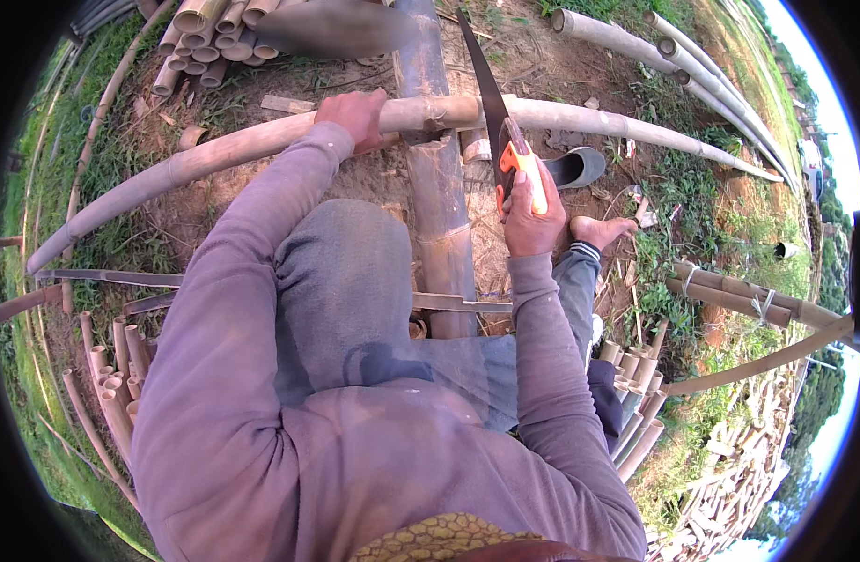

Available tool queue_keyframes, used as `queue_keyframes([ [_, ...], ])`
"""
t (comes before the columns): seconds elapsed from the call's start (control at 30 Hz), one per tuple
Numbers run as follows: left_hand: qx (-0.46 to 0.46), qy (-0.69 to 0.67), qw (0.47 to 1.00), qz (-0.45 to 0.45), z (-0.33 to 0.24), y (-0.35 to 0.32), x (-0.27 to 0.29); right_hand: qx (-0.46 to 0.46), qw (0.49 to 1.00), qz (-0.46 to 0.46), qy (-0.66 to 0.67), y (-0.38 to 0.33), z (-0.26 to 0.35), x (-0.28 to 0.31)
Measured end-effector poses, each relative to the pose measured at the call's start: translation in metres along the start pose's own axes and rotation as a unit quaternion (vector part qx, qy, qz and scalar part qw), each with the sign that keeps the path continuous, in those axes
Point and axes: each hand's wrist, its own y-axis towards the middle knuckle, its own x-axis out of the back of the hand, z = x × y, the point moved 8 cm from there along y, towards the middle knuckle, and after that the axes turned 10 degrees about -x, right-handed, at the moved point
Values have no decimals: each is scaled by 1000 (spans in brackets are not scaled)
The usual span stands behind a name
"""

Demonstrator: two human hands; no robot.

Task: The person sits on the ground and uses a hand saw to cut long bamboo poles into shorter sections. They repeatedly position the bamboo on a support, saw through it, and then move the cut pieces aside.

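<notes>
A long bamboo pole (233,150) lies crosswise in front of me, over a thicker upright-running bamboo log (439,206). My left hand (354,119) is closed around the pole just left of where the two cross. In my right hand (533,211) is a hand saw (487,80), gripped by its orange and white handle. Its dark blade points away from me and stands against the pole, right of the crossing. Whether the teeth have entered the bamboo I cannot tell.
Cut bamboo pieces (205,42) are stacked at the far left, with more bundles (116,375) at the near left and near right (636,384). Long poles (626,42) lie at the far right. A dark slipper (580,169) lies beside my bare foot (601,231). Bamboo scraps (729,468) cover the lower right.
</notes>
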Motion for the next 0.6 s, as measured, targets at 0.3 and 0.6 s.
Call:
queue_keyframes([
  [0.3, -9, -2, 1000, -1, 12, -4, -10, -61, 996, 4, -65, -168, -8, 93],
  [0.6, -13, 9, 1000, -1, 2, 1, -1, 25, 1000, -7, 10, 8, 5, -6],
])
